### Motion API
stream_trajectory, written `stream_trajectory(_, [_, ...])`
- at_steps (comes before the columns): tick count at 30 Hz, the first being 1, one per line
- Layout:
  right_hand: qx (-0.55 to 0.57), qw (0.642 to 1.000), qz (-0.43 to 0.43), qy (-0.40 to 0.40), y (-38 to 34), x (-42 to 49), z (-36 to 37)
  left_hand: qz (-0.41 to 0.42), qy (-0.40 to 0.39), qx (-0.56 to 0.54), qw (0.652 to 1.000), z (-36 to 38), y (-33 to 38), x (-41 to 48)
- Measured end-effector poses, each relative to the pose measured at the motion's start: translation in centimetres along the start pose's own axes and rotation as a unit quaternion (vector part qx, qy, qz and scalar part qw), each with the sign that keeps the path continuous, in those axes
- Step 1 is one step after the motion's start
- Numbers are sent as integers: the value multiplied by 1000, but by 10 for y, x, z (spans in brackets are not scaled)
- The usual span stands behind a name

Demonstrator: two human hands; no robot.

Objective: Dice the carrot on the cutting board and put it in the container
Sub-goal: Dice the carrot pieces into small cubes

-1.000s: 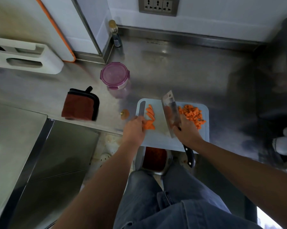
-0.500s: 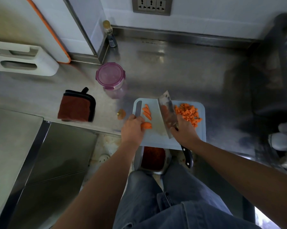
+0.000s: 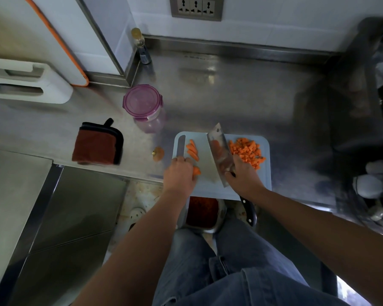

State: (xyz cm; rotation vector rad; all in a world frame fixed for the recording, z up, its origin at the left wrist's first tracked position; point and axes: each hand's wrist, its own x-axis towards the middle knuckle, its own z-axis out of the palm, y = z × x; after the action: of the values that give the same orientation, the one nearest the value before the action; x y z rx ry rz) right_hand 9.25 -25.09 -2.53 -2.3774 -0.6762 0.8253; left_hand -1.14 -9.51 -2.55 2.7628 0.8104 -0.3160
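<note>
Carrot lies in three lots on your pale blue plastic cutting board (image 3: 208, 184): a heap of small orange dice (image 3: 247, 152) at its far right, a few long orange strips (image 3: 192, 150) at its far left, and one stubby piece (image 3: 196, 170) at the near left. Your left hand (image 3: 179, 175) curls its fingers over that stubby piece, pinning it down. Your right hand (image 3: 243, 175) is wrapped round the handle of a broad steel cleaver (image 3: 220, 151), whose blade slants over the board between the strips and the dice. Just left of the board, a brown carrot end (image 3: 158, 153) sits on the steel surface (image 3: 230, 96). Farther back and left stands the clear round container (image 3: 143, 102), purple lid on. A folded rust-red cloth (image 3: 97, 146) with black trim lies to its near left.
</note>
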Motion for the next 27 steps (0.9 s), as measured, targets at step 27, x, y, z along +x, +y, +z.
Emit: stream_trajectory(27, [-62,997,-32,-33,9,-16,-9,-68,-20,-113,991,2,62,6])
